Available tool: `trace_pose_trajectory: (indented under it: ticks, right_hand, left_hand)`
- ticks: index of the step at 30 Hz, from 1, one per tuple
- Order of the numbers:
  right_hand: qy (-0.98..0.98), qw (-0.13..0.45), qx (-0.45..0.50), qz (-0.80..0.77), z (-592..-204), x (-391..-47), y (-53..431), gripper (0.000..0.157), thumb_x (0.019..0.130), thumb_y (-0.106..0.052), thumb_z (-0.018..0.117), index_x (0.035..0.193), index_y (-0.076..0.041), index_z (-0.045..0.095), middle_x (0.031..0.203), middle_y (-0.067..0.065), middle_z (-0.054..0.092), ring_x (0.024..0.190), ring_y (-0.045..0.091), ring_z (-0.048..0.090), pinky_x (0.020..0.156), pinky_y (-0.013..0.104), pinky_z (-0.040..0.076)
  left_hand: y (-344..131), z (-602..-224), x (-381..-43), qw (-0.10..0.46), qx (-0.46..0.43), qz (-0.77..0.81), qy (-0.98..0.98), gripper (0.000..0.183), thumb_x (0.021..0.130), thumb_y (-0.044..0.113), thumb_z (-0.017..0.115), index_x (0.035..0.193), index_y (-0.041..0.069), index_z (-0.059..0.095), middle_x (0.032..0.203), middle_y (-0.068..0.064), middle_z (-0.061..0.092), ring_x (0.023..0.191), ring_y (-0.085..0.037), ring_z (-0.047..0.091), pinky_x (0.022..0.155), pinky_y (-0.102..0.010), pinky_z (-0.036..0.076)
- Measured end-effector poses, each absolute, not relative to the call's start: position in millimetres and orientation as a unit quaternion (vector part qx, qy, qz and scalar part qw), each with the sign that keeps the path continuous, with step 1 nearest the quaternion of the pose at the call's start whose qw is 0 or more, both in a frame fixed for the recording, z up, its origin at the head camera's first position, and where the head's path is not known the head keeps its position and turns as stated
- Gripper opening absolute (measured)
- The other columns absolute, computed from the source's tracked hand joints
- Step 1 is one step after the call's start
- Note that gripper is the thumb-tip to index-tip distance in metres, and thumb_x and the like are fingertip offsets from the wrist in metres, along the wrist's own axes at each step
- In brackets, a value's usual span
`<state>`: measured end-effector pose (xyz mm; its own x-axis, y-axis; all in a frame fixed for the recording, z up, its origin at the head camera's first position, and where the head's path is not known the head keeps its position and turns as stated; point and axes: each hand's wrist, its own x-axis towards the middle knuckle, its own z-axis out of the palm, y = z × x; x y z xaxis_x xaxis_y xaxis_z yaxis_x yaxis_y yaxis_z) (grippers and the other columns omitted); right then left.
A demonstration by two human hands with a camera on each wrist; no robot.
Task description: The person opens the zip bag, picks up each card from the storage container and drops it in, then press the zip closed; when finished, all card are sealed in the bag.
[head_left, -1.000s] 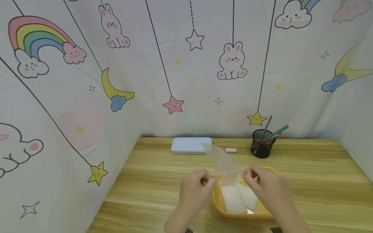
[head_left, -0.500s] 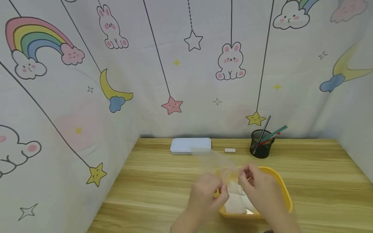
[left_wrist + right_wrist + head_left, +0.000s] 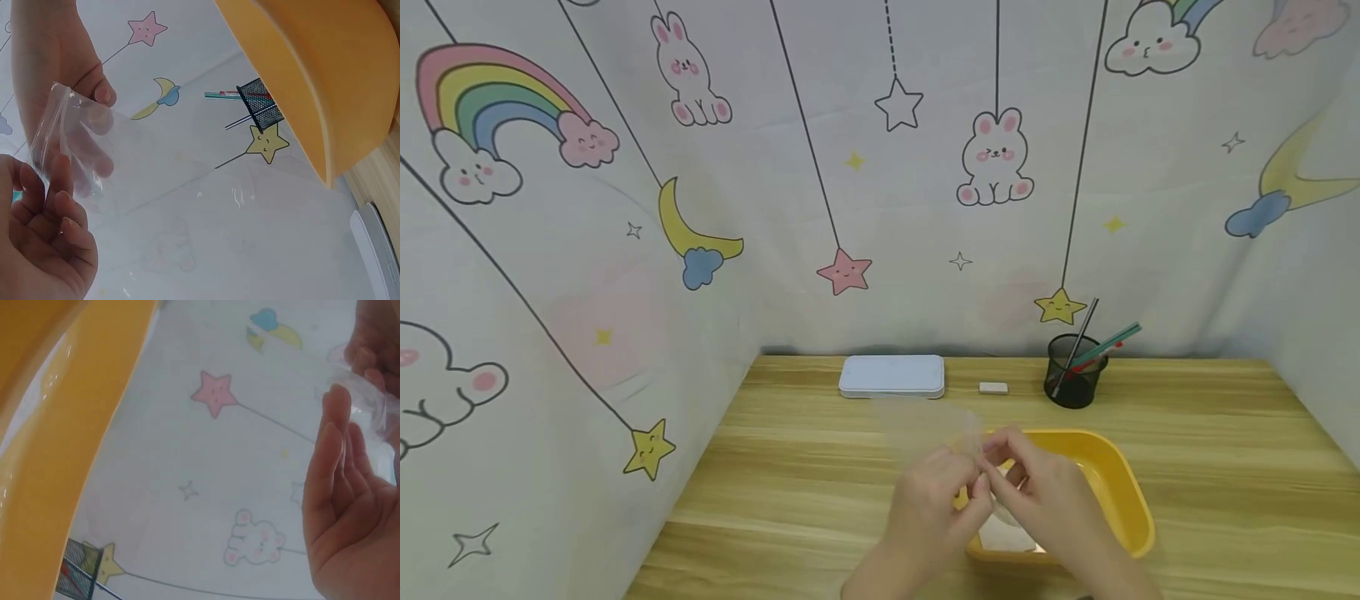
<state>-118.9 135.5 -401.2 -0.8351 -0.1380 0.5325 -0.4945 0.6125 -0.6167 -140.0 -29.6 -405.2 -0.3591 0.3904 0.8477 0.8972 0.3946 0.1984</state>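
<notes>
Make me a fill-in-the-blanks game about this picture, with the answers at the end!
The right hand holds the clear plastic bag together with the ____ hand.
The mesh pencil holder is coloured ____.
On the wooden table, the small white eraser lies ____ the flat white case and the mesh pencil holder.
The smiling star printed just above the mesh pencil holder is coloured ____.

Missing words: left; black; between; yellow.

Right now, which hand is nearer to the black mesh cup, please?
Right. The right hand is in front and left of the black mesh cup; the left hand farther left.
</notes>
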Motion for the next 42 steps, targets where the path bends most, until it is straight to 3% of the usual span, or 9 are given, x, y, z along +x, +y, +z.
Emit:
trace_pose_trajectory:
  ticks: [6, 12, 17, 19, 24, 29, 32, 37, 42]
  right_hand:
    - [-0.891, 0.219, 0.128, 0.378, -400, -120, 138, 0.015, 0.09, -0.017, 0.067, 0.096, -0.023, 0.055, 0.078, -0.016, 0.065, 0.054, -0.005, 0.051, 0.045, 0.021, 0.041]
    - [-0.891, 0.221, 0.073, 0.39, -399, -119, 142, 0.017, 0.087, -0.01, 0.065, 0.091, -0.017, 0.05, 0.063, -0.018, 0.061, 0.048, -0.002, 0.048, 0.04, 0.024, 0.034]
    - [-0.861, 0.186, 0.078, 0.467, -398, -118, 142, 0.023, 0.085, -0.003, 0.065, 0.087, -0.018, 0.047, 0.077, -0.013, 0.067, 0.058, 0.004, 0.058, 0.046, 0.025, 0.044]
    - [-0.847, 0.164, 0.078, 0.5, -398, -118, 143, 0.023, 0.086, -0.002, 0.064, 0.088, -0.017, 0.047, 0.084, -0.009, 0.068, 0.063, 0.007, 0.061, 0.051, 0.026, 0.049]
    - [-0.819, 0.12, 0.097, 0.552, -398, -119, 147, 0.022, 0.088, 0.003, 0.061, 0.09, -0.015, 0.047, 0.086, -0.003, 0.07, 0.058, 0.015, 0.063, 0.052, 0.028, 0.05]
    - [-0.799, 0.075, 0.152, 0.577, -398, -121, 150, 0.025, 0.085, 0.008, 0.059, 0.085, -0.013, 0.047, 0.085, 0.0, 0.07, 0.056, 0.019, 0.063, 0.049, 0.03, 0.049]
    - [-0.797, 0.06, 0.162, 0.579, -399, -121, 150, 0.024, 0.082, 0.01, 0.058, 0.083, -0.012, 0.046, 0.082, 0.002, 0.067, 0.061, 0.018, 0.065, 0.051, 0.03, 0.05]
    - [-0.799, 0.041, 0.156, 0.579, -398, -120, 152, 0.018, 0.085, 0.006, 0.057, 0.088, -0.008, 0.048, 0.088, 0.003, 0.068, 0.068, 0.016, 0.067, 0.061, 0.03, 0.052]
    - [-0.796, 0.007, 0.137, 0.589, -394, -119, 150, 0.021, 0.09, -0.017, 0.068, 0.09, -0.008, 0.049, 0.092, 0.004, 0.07, 0.068, 0.019, 0.068, 0.063, 0.032, 0.054]
  left_hand:
    - [-31, -405, -140, 0.377, -0.437, -0.336, -0.744, 0.021, 0.07, 0.004, 0.06, 0.063, 0.017, 0.045, 0.061, 0.011, 0.043, 0.057, 0.001, 0.032, 0.054, -0.007, 0.028]
    - [-30, -405, -138, 0.381, -0.441, -0.331, -0.742, 0.018, 0.072, 0.006, 0.06, 0.064, 0.017, 0.047, 0.062, 0.011, 0.046, 0.058, 0.0, 0.037, 0.056, -0.008, 0.03]
    - [-24, -403, -135, 0.365, -0.452, -0.322, -0.747, 0.016, 0.082, 0.019, 0.068, 0.073, 0.017, 0.055, 0.077, 0.009, 0.052, 0.071, -0.003, 0.047, 0.065, -0.01, 0.036]
    - [-22, -402, -135, 0.374, -0.441, -0.326, -0.748, 0.026, 0.079, 0.033, 0.078, 0.079, 0.016, 0.057, 0.085, 0.006, 0.051, 0.079, -0.007, 0.049, 0.07, -0.012, 0.037]
    - [-20, -398, -140, 0.437, -0.409, -0.301, -0.742, 0.087, 0.045, 0.066, 0.085, 0.107, 0.01, 0.061, 0.117, -0.01, 0.055, 0.108, -0.024, 0.052, 0.085, -0.033, 0.041]
    - [-23, -399, -143, 0.384, -0.416, -0.228, -0.792, 0.14, 0.033, 0.078, 0.079, 0.144, 0.003, 0.036, 0.151, -0.024, 0.026, 0.137, -0.042, 0.024, 0.103, -0.062, 0.025]
    - [-24, -402, -143, 0.351, -0.417, -0.2, -0.814, 0.145, 0.036, 0.075, 0.081, 0.147, 0.0, 0.027, 0.154, -0.023, 0.019, 0.14, -0.041, 0.017, 0.104, -0.063, 0.019]
    - [-23, -403, -143, 0.363, -0.416, -0.188, -0.812, 0.139, 0.039, 0.072, 0.083, 0.146, 0.0, 0.031, 0.152, -0.015, 0.028, 0.14, -0.038, 0.02, 0.107, -0.058, 0.02]
    - [-23, -402, -144, 0.374, -0.42, -0.188, -0.806, 0.138, 0.038, 0.073, 0.083, 0.144, 0.0, 0.034, 0.148, -0.013, 0.033, 0.139, -0.036, 0.023, 0.107, -0.056, 0.022]
